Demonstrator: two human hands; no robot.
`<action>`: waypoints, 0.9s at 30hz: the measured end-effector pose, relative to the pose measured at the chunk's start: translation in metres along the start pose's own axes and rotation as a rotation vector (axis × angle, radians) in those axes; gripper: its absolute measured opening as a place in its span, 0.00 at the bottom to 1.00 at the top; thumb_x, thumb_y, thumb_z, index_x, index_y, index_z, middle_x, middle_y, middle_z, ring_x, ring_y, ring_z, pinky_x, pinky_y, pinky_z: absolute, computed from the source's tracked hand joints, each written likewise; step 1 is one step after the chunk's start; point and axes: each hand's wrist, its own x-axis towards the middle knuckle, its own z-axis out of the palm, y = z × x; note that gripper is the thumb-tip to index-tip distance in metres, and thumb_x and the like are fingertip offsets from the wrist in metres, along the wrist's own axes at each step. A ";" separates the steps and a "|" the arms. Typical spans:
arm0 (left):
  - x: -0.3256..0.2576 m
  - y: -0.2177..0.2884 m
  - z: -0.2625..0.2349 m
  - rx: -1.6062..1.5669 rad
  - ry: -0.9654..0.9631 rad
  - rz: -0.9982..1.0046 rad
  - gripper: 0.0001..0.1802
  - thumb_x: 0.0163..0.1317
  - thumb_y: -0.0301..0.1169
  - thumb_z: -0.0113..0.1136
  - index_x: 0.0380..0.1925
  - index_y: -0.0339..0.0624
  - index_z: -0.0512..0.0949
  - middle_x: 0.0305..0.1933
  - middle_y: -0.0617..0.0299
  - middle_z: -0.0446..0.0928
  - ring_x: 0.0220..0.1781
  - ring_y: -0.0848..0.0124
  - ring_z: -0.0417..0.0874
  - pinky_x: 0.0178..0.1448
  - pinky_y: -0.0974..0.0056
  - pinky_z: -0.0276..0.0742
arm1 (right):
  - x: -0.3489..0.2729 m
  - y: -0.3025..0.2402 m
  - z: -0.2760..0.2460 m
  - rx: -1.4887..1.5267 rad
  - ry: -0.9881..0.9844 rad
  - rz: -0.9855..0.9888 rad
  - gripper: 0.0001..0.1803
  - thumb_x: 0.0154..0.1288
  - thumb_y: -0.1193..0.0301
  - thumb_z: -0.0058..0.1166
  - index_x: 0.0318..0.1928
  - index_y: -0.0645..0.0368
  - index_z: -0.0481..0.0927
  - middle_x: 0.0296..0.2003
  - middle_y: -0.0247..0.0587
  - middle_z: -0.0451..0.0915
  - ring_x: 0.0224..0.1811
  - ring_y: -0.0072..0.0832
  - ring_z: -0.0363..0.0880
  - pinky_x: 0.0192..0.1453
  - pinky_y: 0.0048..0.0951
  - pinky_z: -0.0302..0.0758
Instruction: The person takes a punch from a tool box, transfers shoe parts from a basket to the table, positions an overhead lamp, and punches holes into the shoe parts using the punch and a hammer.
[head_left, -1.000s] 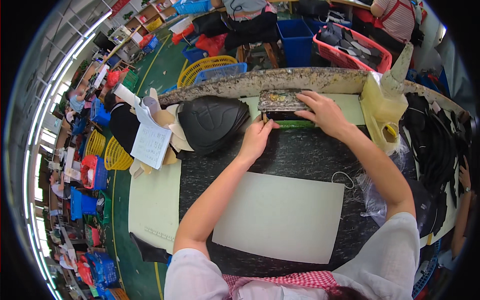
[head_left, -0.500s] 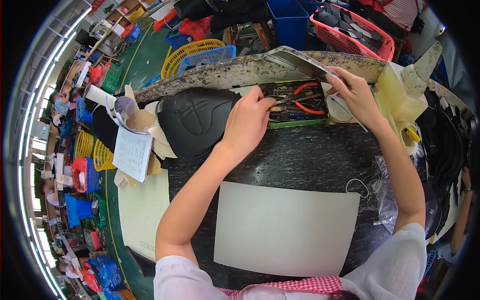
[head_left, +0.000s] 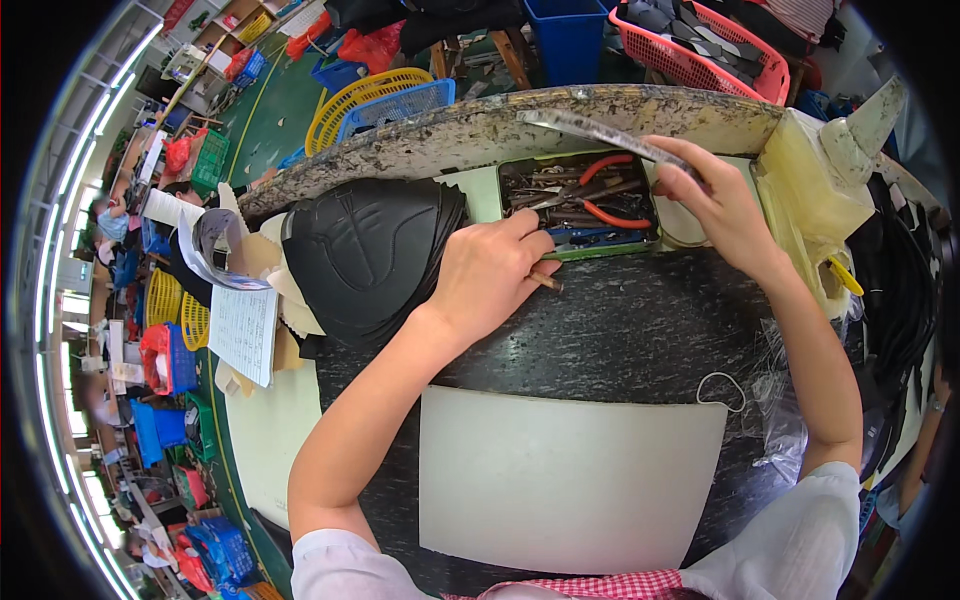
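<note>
My left hand [head_left: 490, 270] is closed around a small tool, of which a short wooden handle end [head_left: 546, 281] sticks out below the fingers. It hovers at the near left corner of a green toolbox [head_left: 603, 252]. Inside the box lie red-handled pliers [head_left: 608, 190] and several small hand tools, loosely heaped. Over the box's far right side, my right hand [head_left: 715, 200] grips a flat grey lid-like plate [head_left: 610, 135], tilted and seen nearly edge-on. Left of my left hand rests a stack of black shoe-upper pieces [head_left: 360, 250] with an embossed line pattern.
A pale sheet [head_left: 570, 480] lies on the dark speckled tabletop [head_left: 620, 320], a thin white loop [head_left: 722, 390] beside it. At right stands a yellowish block-like holder [head_left: 810, 190]; at left, a notepad [head_left: 243, 335]. Beyond the table's raised edge are baskets, including a pink one [head_left: 700, 55].
My left hand has come out of the toolbox toward me, with a wooden-handled tool in it. The plate in my right hand has tilted to a more edge-on angle.
</note>
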 end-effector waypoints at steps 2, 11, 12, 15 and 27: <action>0.001 -0.005 0.001 -0.069 -0.001 0.060 0.09 0.43 0.32 0.65 0.20 0.42 0.75 0.23 0.63 0.68 0.21 0.64 0.75 0.25 0.62 0.70 | 0.003 -0.002 -0.001 0.150 -0.042 0.158 0.17 0.64 0.65 0.47 0.50 0.60 0.73 0.34 0.39 0.78 0.36 0.23 0.75 0.43 0.22 0.71; -0.005 -0.001 -0.015 -0.090 0.106 0.215 0.08 0.41 0.29 0.64 0.18 0.43 0.73 0.19 0.64 0.66 0.16 0.65 0.68 0.20 0.64 0.63 | -0.013 -0.017 -0.002 0.291 0.025 0.159 0.19 0.65 0.65 0.46 0.53 0.61 0.71 0.40 0.37 0.78 0.41 0.18 0.74 0.48 0.22 0.70; -0.009 0.002 -0.019 -0.098 0.118 0.211 0.08 0.41 0.29 0.64 0.19 0.43 0.73 0.19 0.64 0.65 0.16 0.66 0.67 0.20 0.64 0.62 | -0.017 -0.020 -0.004 0.355 0.039 0.132 0.19 0.66 0.66 0.46 0.54 0.62 0.70 0.43 0.38 0.77 0.43 0.20 0.74 0.49 0.22 0.69; -0.033 0.013 -0.033 -0.108 0.090 0.244 0.09 0.38 0.28 0.65 0.19 0.42 0.74 0.17 0.66 0.63 0.15 0.69 0.65 0.19 0.66 0.59 | -0.030 -0.034 -0.009 0.382 0.021 0.107 0.22 0.67 0.63 0.43 0.56 0.66 0.67 0.45 0.42 0.75 0.46 0.25 0.75 0.53 0.26 0.69; -0.036 0.028 -0.045 -0.140 0.038 0.099 0.10 0.41 0.31 0.67 0.23 0.41 0.77 0.20 0.66 0.70 0.15 0.70 0.69 0.19 0.67 0.62 | -0.054 -0.027 -0.016 0.352 -0.032 0.339 0.23 0.67 0.60 0.43 0.53 0.65 0.69 0.39 0.37 0.76 0.35 0.21 0.78 0.40 0.21 0.72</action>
